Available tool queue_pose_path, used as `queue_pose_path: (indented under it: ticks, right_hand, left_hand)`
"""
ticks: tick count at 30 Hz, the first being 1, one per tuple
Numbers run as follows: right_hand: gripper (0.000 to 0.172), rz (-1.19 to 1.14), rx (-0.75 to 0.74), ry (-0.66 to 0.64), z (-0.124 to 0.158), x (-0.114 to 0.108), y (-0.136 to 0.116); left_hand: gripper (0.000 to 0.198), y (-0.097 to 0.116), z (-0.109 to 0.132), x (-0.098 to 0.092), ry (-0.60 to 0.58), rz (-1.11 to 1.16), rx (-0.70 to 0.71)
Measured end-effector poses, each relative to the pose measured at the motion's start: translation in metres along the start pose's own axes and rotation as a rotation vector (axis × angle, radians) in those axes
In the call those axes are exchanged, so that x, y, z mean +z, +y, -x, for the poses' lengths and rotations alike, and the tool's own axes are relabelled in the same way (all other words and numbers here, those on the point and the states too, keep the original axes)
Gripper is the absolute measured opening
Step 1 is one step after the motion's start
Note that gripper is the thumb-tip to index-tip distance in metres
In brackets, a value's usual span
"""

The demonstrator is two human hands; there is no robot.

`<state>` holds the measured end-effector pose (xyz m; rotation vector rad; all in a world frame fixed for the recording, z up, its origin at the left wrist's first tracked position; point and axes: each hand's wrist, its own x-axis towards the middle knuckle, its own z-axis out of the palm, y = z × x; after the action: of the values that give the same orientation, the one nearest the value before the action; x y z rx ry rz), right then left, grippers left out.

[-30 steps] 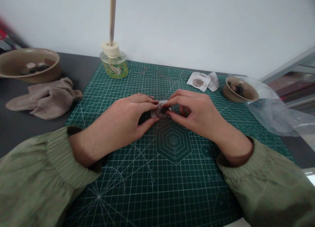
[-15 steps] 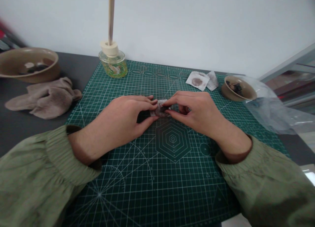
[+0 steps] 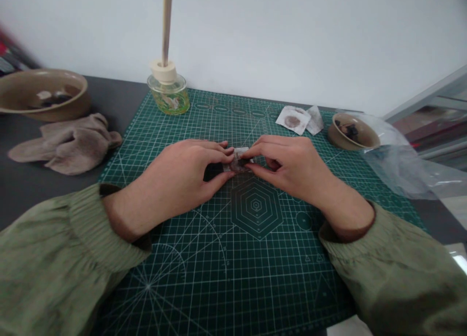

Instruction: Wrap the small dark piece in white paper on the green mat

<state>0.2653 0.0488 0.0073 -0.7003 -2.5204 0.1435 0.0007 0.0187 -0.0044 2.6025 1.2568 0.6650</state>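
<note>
the cutting mat (image 3: 255, 287) was dark green, ruled with a white grid, arcs, radiating lines and nested hexagons. the person's sleeves (image 3: 40, 248) were olive green. the held packet (image 3: 237, 165) was whitish with a dark brown blotch, while the square packet (image 3: 293, 120) was white with a round brown patch. the cloth (image 3: 78, 149) was greyish brown, the larger bowl (image 3: 73, 107) and smaller bowl (image 3: 342, 140) tan, the bottle cap (image 3: 164, 73) cream.
</note>
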Motion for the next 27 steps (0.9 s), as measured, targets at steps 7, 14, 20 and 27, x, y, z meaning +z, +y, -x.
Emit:
queue_pose_path:
  ticks: [7,14,20,27]
  right_hand:
    - [0.013,0.015,0.001,-0.018,0.0013,-0.0022,-0.0005]
    - [0.01,-0.001,-0.003,-0.003,0.0019,-0.0004,0.003]
    - [0.015,-0.011,-0.008,-0.014,0.0013,-0.0023,0.0031]
    - [0.017,-0.008,-0.013,-0.009,0.0004,-0.0012,0.002]
  left_hand:
    - [0.035,0.0013,-0.0028,-0.0027,-0.049,-0.031,-0.017]
    - [0.035,0.0024,-0.0037,-0.0036,-0.064,-0.028,-0.024]
    - [0.035,0.0001,-0.0038,-0.0029,-0.061,-0.006,-0.017]
    - [0.035,0.0009,-0.0035,-0.0041,-0.075,0.004,-0.023]
